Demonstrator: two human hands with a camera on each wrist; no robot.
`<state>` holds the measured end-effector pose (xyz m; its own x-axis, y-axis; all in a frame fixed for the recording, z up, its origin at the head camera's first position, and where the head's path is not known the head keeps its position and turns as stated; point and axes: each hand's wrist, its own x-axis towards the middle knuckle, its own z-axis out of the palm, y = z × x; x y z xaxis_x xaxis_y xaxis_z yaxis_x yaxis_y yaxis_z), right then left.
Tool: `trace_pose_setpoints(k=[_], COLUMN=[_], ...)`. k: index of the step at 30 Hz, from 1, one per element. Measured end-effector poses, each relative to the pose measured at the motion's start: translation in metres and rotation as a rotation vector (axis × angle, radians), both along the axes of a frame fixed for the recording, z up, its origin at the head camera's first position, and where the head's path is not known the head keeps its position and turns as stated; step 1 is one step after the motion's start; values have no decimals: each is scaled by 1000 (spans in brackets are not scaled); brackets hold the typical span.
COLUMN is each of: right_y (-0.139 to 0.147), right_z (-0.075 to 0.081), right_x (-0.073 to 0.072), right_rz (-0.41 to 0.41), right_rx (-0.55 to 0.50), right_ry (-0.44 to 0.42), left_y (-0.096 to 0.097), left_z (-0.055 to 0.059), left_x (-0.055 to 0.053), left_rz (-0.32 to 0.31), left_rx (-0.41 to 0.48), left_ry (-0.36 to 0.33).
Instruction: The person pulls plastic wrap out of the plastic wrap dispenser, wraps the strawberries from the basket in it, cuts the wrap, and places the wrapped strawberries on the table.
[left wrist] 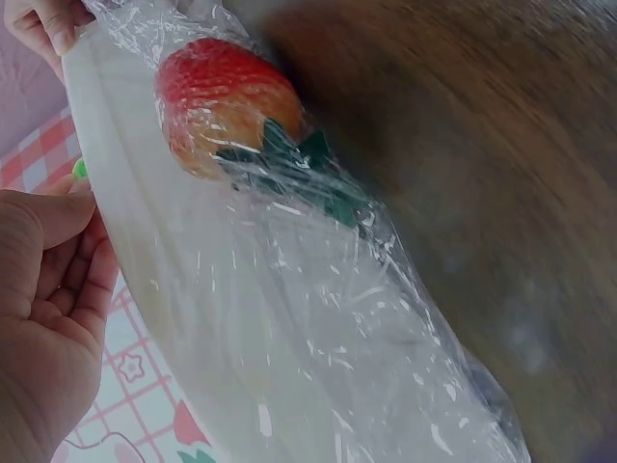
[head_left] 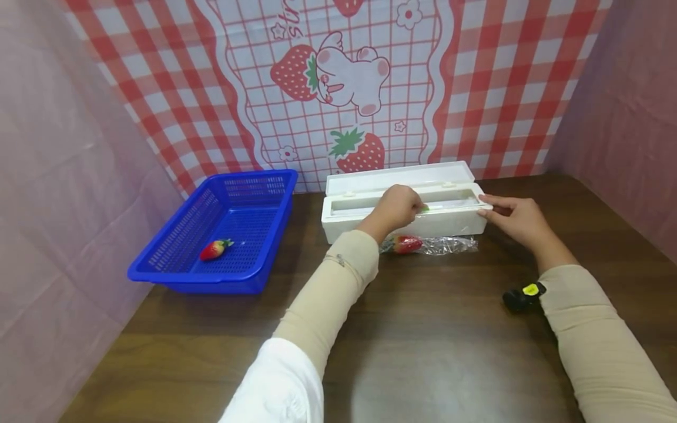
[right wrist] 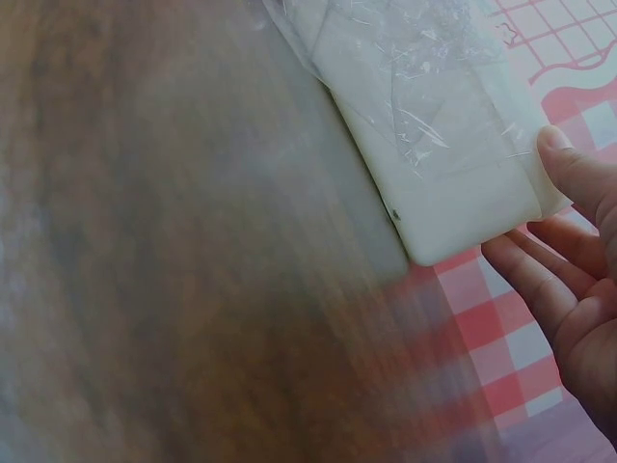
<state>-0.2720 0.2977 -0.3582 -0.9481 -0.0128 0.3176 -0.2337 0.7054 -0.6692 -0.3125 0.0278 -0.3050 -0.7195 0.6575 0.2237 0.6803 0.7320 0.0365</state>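
A white cling film dispenser stands near the back of the table with its lid raised. My left hand is at its front top edge, pinching a small green slider there. With thumb and fingers my right hand grips the dispenser's right end. Clear cling film hangs over the front face and lies crumpled along its foot. Under that film, a red strawberry with green leaves lies against the dispenser's front, partly hidden by my left wrist in the head view.
To the left sits a blue plastic basket with another strawberry inside. A checked strawberry-print cloth hangs right behind the dispenser. Pink cloth walls bound the table on both sides.
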Motion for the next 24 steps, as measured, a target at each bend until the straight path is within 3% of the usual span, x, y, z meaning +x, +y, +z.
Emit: trace_pose_setpoints(k=[24], right_y=[0], right_z=[1], right_x=[0], right_rz=[-8], right_rx=[-4], right_ry=[-37], left_y=[-22], left_z=[1], left_x=[1], left_rz=[-27], left_rx=[24], left_ry=[8])
